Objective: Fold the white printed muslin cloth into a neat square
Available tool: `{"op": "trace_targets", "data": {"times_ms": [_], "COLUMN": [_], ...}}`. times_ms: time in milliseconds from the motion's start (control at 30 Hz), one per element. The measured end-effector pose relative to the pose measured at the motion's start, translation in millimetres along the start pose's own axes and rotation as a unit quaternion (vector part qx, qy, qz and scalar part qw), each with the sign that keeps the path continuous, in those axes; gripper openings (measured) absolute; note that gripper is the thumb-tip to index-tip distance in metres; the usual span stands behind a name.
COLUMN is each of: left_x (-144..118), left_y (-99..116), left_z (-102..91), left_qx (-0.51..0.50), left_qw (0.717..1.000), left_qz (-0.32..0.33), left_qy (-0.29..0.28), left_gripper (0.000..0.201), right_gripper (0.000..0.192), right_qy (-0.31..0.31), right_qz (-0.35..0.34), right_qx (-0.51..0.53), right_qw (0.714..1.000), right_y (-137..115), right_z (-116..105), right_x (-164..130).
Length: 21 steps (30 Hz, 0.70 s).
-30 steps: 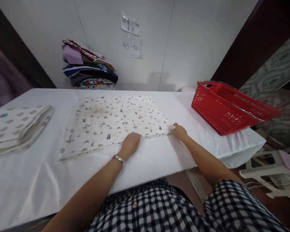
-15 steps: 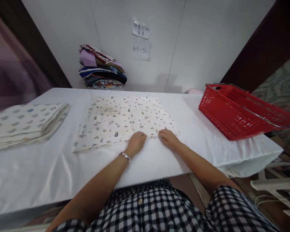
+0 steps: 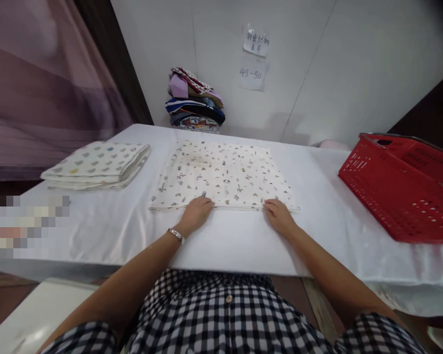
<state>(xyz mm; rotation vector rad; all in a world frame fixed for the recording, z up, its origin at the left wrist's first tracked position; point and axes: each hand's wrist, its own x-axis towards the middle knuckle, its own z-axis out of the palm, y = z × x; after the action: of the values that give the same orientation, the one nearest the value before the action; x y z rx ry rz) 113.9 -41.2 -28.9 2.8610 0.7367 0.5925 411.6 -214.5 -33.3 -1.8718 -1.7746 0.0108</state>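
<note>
A folded white cloth (image 3: 225,172) with small printed figures and leaves lies flat on the table before me. My left hand (image 3: 197,212) rests on its near edge, left of the middle, with the fingers laid over the rim. Close to the near right corner, the fingertips of my right hand (image 3: 279,215) touch the same edge. Both hands look flat rather than clenched, though the thumbs are partly hidden. A brownish smudge shows on the upper left of the cloth.
Left of me lies a thicker folded cloth (image 3: 99,160) with grey spots. A red perforated basket (image 3: 398,187) stands at the right. Behind the white-covered table (image 3: 236,241), a pile of folded fabrics (image 3: 195,105) leans against the wall, with paper signs (image 3: 252,74) beside it.
My left hand has slid left along the cloth's near edge, so the hands are farther apart. The near edge lies straighter. The view has turned left.
</note>
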Motion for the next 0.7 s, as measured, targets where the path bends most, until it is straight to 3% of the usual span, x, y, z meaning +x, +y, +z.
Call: {"op": "trace_targets", "data": {"times_ms": [133, 400, 533, 700], "left_x": [-16, -24, -27, -25], "left_y": [-17, -25, -27, -27], "left_z": [-10.1, -14.7, -12.2, -12.3], "left_qx": [0.011, 0.026, 0.023, 0.024], "left_qw": [0.999, 0.997, 0.997, 0.996], "left_qz": [-0.034, -0.069, -0.074, -0.088], "left_qy": [0.016, 0.034, 0.03, 0.018], "left_gripper": [0.027, 0.029, 0.029, 0.03], "right_gripper": [0.027, 0.024, 0.025, 0.025], "right_qy": [-0.001, -0.059, -0.078, -0.061], "right_qz": [-0.045, -0.139, -0.13, -0.123], "right_qx": [0.02, 0.037, 0.014, 0.031], "right_qw": [0.999, 0.988, 0.988, 0.99], "right_y": [-27, -86, -96, -94], "right_z": [13, 64, 81, 86], "right_x": [17, 66, 75, 73]}}
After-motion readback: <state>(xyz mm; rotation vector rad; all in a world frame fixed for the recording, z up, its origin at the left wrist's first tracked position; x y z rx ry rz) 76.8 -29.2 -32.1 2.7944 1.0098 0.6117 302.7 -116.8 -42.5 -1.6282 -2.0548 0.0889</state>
